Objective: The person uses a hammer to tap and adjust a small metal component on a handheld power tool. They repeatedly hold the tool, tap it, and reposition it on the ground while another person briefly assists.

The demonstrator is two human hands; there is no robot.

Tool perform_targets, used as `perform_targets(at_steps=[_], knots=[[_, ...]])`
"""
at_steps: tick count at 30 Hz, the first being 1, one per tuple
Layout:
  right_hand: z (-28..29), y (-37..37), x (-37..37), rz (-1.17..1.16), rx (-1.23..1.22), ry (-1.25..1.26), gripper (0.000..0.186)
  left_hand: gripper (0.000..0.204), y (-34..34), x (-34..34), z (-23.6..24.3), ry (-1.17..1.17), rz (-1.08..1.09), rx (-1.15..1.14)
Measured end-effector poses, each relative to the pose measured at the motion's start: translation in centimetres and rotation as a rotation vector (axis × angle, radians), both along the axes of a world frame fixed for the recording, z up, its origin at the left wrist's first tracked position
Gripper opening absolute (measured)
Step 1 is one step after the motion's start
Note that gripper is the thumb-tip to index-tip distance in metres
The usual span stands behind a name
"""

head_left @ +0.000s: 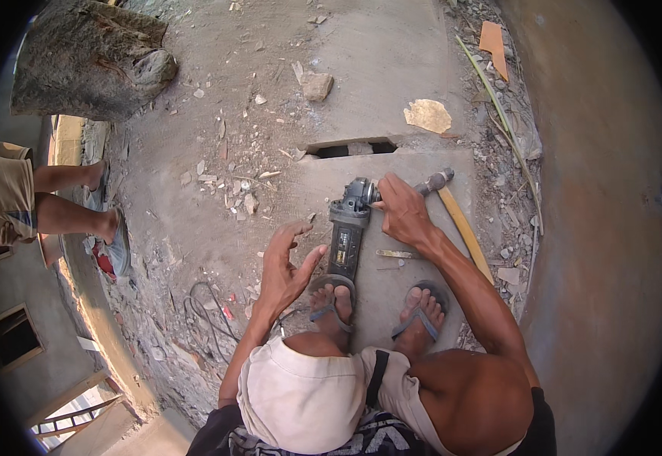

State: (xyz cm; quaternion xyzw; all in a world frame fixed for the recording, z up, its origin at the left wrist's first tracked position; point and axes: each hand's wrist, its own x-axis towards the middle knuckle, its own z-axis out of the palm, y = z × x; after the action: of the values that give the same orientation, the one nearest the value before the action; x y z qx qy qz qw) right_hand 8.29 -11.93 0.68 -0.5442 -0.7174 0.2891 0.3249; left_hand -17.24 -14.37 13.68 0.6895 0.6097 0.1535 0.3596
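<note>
A dark angle grinder (pixel 345 235) lies on the concrete slab between my hands, its head pointing away from me. My right hand (pixel 404 209) has its fingers curled at the right side of the grinder's head, by the metal spindle; the fingertips are partly hidden. Left of the tool's body, my left hand (pixel 291 266) hovers with thumb and fingers apart, holding nothing. A hammer (pixel 464 232) with a yellow handle lies just beyond my right hand. Below that hand rests a short, flat, pale strip (pixel 397 254), its kind unclear.
Ahead is a rectangular slot (pixel 352 149) in the slab. A stone (pixel 316 87) and a pale flat fragment (pixel 427 115) lie beyond. A black cable (pixel 213 311) loops at left. Another person's legs (pixel 76 199) show at far left. Rubble lines the wall (pixel 597 190) at right.
</note>
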Motion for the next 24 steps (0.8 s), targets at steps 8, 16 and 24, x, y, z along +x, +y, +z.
perform_targets(at_steps=[8, 16, 24], knots=[[-0.5, -0.1, 0.3, -0.013, -0.002, 0.004, 0.039, 0.089, 1.0, 5.7, -10.0, -0.087, 0.0, 0.164], [-0.8, -0.2, 0.3, -0.019, 0.021, -0.006, 0.04, 0.099, 0.1, 6.9, -11.3, -0.221, 0.122, 0.301], [-0.9, -0.2, 0.2, -0.02, 0.014, -0.004, 0.039, 0.099, 0.4, 7.9, -11.2, -0.253, 0.213, 0.252]])
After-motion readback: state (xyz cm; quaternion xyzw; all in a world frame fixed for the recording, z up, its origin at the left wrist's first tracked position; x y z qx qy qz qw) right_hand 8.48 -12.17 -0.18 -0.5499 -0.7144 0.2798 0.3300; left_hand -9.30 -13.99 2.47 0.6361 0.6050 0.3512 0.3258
